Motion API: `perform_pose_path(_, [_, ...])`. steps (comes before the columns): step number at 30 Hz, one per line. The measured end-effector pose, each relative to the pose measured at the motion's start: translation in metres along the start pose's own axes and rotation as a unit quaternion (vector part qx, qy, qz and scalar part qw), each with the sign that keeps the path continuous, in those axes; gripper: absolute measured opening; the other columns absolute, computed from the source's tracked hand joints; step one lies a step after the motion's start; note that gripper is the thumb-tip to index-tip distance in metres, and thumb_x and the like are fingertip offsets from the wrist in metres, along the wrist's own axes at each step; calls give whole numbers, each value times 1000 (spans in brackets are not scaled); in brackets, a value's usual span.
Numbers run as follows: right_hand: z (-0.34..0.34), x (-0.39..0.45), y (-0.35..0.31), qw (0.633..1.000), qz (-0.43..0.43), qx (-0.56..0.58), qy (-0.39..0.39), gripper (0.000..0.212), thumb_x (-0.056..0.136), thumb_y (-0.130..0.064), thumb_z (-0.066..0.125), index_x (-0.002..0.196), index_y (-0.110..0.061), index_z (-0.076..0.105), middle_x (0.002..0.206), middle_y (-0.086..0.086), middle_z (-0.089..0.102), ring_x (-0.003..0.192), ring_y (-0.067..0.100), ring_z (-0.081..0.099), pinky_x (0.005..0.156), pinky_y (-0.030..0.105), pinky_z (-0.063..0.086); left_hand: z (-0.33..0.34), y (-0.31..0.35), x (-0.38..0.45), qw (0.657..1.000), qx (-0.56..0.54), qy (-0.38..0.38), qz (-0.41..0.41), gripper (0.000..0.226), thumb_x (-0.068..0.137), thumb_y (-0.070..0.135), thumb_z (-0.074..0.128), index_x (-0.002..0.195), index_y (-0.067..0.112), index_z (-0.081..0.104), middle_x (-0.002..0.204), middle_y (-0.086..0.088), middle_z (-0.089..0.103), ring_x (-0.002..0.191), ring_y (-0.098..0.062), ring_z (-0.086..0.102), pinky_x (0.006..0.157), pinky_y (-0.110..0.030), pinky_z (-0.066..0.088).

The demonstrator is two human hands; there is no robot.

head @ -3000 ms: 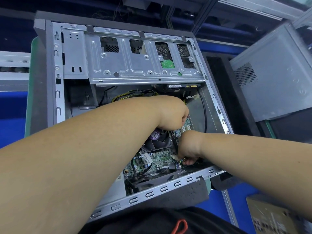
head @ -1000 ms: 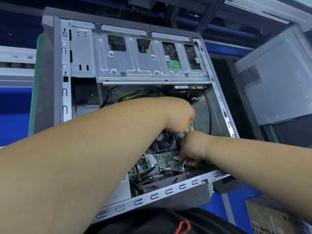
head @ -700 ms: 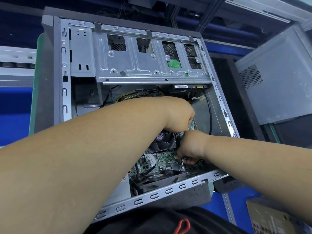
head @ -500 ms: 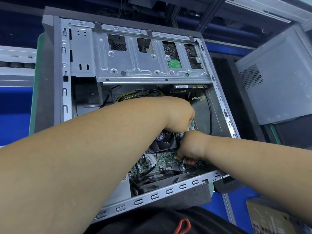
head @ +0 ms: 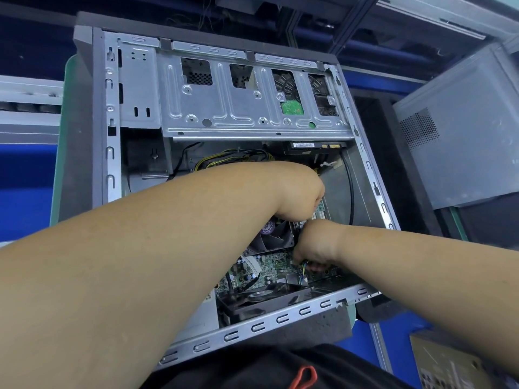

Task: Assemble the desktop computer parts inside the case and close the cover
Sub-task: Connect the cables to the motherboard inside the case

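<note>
The open computer case [head: 112,130] is seen lying on its side at the centre of the view, its cover off. Inside, toward 5 o'clock, the green motherboard [head: 269,265] is exposed, with the CPU fan [head: 273,237] just above it. Thin coloured wires [head: 304,272] are pinched by the curled fingers of the right hand [head: 314,242] over the board. The left hand [head: 297,189] is reached in at 12 o'clock of the right; its fingers are hidden, so its grip cannot be told. A drive cage [head: 252,108] is mounted toward 12 o'clock. A grey side panel [head: 463,153] is leaned at 3 o'clock.
</note>
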State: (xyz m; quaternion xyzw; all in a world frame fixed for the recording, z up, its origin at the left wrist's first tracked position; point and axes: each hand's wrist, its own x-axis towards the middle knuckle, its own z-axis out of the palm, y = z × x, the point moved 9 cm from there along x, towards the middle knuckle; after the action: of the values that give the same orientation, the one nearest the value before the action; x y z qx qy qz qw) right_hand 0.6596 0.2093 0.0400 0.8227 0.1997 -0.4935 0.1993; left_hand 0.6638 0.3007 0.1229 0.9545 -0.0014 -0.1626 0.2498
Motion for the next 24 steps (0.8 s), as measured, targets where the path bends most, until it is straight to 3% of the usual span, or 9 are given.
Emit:
perform_pose_path(3, [4, 0, 1, 1000, 7, 4, -30, 32, 99, -9, 57, 70, -7, 44, 31, -1, 49, 24, 10, 44, 32, 17, 37, 0, 0, 0, 1000, 1, -4, 0, 29, 88, 11, 45, 106, 13, 67, 107, -7, 67, 80, -21, 46, 57, -26, 33])
perform_pose_path(7, [-5, -7, -13, 978, -76, -192, 12, 30, 98, -23, 58, 70, -12, 54, 82, 7, 66, 63, 22, 53, 60, 26, 46, 0, 0, -1, 1000, 5, -10, 1, 29, 89, 12, 45, 108, 13, 67, 109, -7, 66, 81, -20, 47, 58, -27, 34])
perform_pose_path(9, [-10, -8, -21, 947, -100, -300, 52, 29, 101, -29, 52, 95, -6, 69, 109, 12, 68, 84, 27, 54, 74, 28, 44, 1, 0, -1, 1000, 4, -12, 1, 28, 89, 12, 45, 107, 13, 67, 108, -6, 66, 81, -20, 47, 55, -26, 33])
perform_pose_path(10, [-12, -6, -24, 942, -110, -309, 76, 30, 103, -27, 49, 109, -6, 69, 113, 14, 66, 89, 27, 53, 78, 30, 44, 0, 0, -2, 1000, 3, -12, -1, 28, 89, 11, 45, 107, 13, 67, 108, -7, 66, 80, -20, 46, 54, -26, 31])
perform_pose_path(14, [-16, 0, -17, 951, -92, -281, 89, 30, 103, -17, 43, 117, -5, 67, 104, 16, 62, 84, 25, 45, 71, 28, 36, 0, 0, -2, 1000, 1, -13, -4, 28, 88, 11, 46, 106, 13, 67, 106, -7, 66, 79, -20, 46, 53, -23, 30])
perform_pose_path(20, [-10, -6, -5, 958, -95, -271, 23, 32, 104, -18, 44, 127, -3, 61, 125, 16, 63, 104, 32, 61, 84, 33, 49, -1, 1, -3, 1000, 5, -15, -8, 29, 88, 11, 46, 108, 13, 67, 107, -7, 66, 78, -20, 45, 52, -24, 30])
perform_pose_path(22, [-16, -7, 4, 988, -76, -134, 6, 27, 102, -18, 49, 118, -3, 65, 111, 16, 67, 79, 25, 59, 69, 28, 47, -1, -1, -3, 1000, 6, -15, -15, 29, 88, 11, 46, 107, 12, 67, 108, -8, 67, 79, -21, 46, 53, -25, 31])
perform_pose_path(24, [-19, -11, 10, 992, -86, 86, -34, 15, 100, -9, 51, 94, -6, 65, 77, 10, 63, 62, 18, 49, 55, 25, 40, -3, -3, -3, 1000, 7, -16, -24, 27, 90, 11, 46, 107, 11, 67, 108, -9, 67, 84, -24, 54, 55, -26, 34])
